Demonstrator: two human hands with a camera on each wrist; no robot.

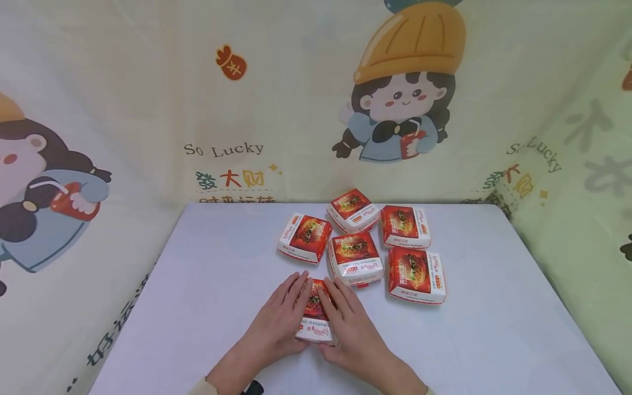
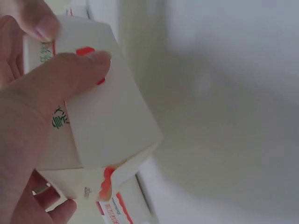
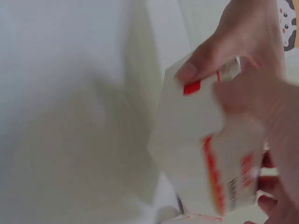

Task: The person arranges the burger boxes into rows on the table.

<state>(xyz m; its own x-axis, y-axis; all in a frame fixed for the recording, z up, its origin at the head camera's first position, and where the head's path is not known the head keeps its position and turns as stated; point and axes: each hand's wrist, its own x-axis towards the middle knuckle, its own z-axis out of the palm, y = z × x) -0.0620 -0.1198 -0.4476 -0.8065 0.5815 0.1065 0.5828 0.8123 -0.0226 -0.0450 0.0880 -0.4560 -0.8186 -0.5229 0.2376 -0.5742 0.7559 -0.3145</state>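
Both hands hold a small red and white burger box point(image 1: 314, 321) near the front of the table. My left hand point(image 1: 280, 318) grips its left side, fingers reaching over the lid. From the right, my right hand point(image 1: 353, 329) grips it the same way, fingertips on the top. In the left wrist view the left thumb lies on the white front face of the box point(image 2: 107, 126), over a red tab point(image 2: 85, 50). The right thumb is close by at the box's edge. The right wrist view shows the same box point(image 3: 187, 126), its printed side slightly blurred.
Several closed burger boxes lie beyond the hands, including a left one point(image 1: 305, 238), a middle one point(image 1: 355, 258) and a right one point(image 1: 417, 275). They stand on a white table point(image 1: 207, 263). A printed cloth point(image 1: 296, 99) hangs behind and at both sides.
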